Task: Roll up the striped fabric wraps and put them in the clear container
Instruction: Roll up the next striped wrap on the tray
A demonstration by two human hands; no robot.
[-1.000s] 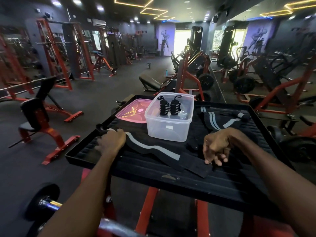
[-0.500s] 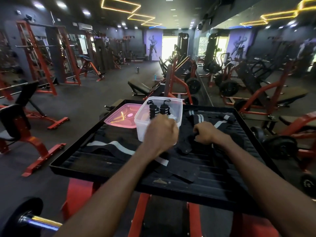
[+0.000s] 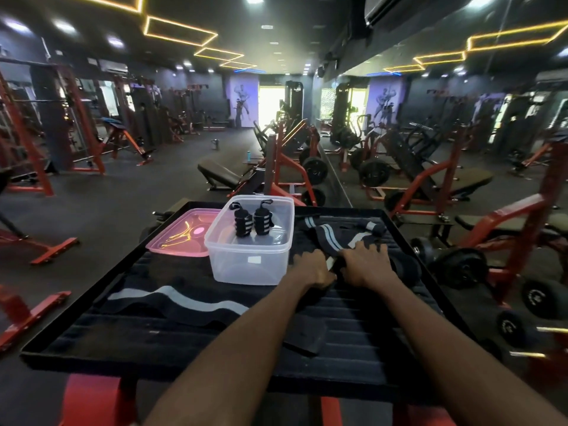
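Note:
A clear container (image 3: 249, 265) stands on the black tray (image 3: 92, 358) and holds two rolled striped wraps (image 3: 242, 221) (image 3: 263, 219), both upright. Right of it lies a bunched black wrap with grey stripes (image 3: 330, 236). My left hand (image 3: 310, 269) and my right hand (image 3: 365, 262) sit side by side on its near end, fingers curled over the fabric, a bit of grey stripe showing between them. Another wrap (image 3: 184, 299) lies flat and unrolled across the tray's left front, partly under my left forearm.
A pink lid (image 3: 181, 238) lies left of the container. The tray rests on a red frame (image 3: 92, 401). Dumbbells (image 3: 461, 265) sit to the right. Red gym machines and benches stand all around on a dark floor.
My left hand left the flat wrap at the tray's left and crossed to the bunched wrap on the right. My right hand moved up onto the same wrap. The camera tilted upward.

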